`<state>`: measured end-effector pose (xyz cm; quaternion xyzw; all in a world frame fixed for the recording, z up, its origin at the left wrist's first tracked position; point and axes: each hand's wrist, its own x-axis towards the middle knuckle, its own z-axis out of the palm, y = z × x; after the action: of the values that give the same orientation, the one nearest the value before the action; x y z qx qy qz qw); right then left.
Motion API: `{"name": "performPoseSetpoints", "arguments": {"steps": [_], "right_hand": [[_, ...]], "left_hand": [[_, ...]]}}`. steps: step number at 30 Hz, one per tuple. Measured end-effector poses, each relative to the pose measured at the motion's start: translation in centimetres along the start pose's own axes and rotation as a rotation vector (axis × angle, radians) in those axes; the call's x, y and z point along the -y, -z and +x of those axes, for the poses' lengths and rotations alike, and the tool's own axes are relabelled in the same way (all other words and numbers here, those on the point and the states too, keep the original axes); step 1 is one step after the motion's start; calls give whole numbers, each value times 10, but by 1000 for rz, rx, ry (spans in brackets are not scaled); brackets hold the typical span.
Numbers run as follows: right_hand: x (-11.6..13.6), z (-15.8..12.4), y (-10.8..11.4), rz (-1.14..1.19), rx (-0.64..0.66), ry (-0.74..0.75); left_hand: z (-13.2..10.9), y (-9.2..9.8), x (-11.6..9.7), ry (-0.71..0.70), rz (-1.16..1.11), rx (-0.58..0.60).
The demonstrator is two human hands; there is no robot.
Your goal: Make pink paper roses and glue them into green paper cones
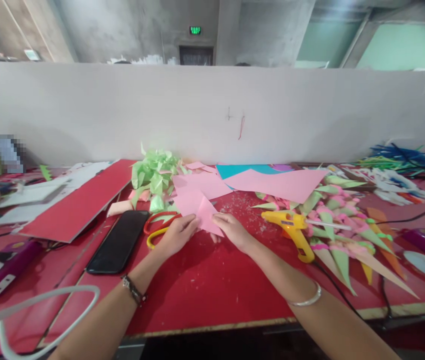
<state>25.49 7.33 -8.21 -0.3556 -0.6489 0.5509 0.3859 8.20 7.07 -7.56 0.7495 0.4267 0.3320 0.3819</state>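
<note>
On the red table (205, 300): a pink piece (205, 215) sits between two bare hands mid-feed, the hub of my clock, with 12 toward the white partition (152, 110).
Left hand (178, 234): at 8 o'clock, thumb and fingers pinched on the piece's left side.
Right hand (235, 234): at 4 o'clock, gripping the same paper by its right side; fingertips show below it.
Paper in hand: a folding or shaping step, I judge, from the two-sided pinch and what looks like a slanting crease.
Next move: calls, in my judgement, for even pressure from both thumbs and edges brought true, since thin paper could wrinkle.
Loose paper: at least three more pink, a large sheet (280, 184) at 2 o'clock, a middling and a small one near 12; one blue sheet (250, 171) at 1.
Tools: one phone (119, 242) at 8; two loop handles (159, 231), one red, one yellow, likely scissors, beside the left hand; one glue gun (289, 220) at 3.
Heaps: one green pile (156, 172) at 10; paper cones (328, 220) toward 3, too tangled for me to count.
Board (81, 200): one, red, at 9.
</note>
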Motion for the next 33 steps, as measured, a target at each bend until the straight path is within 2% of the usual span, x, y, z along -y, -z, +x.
{"name": "performPoseSetpoints", "arguments": {"steps": [3, 6, 8, 13, 15, 19, 23, 29, 33], "right_hand": [[1, -2, -4, -18, 58, -68], [0, -3, -6, -41, 123, -95], [-2, -2, -7, -63, 98, -84], [-6, 0, -5, 4, -117, 100], [-4, -2, -5, -68, -102, 189], [1, -8, -6, -339, 13, 287], [1, -5, -6, -276, 1, 257], [3, 0, -5, 12, -36, 174], [2, -1, -4, 4, -146, 99]], "left_hand": [[1, -1, 1, -17, 78, -81], [1, 0, 1, -8, 98, -82], [2, 1, 3, 25, 56, -68], [4, 2, 9, 144, -143, -126], [4, 2, 10, 168, -176, -154], [3, 1, 7, 169, -149, -172], [3, 1, 4, 168, -165, -184], [2, 1, 4, 129, -241, -94], [-1, -3, 1, 115, -173, 4]]}}
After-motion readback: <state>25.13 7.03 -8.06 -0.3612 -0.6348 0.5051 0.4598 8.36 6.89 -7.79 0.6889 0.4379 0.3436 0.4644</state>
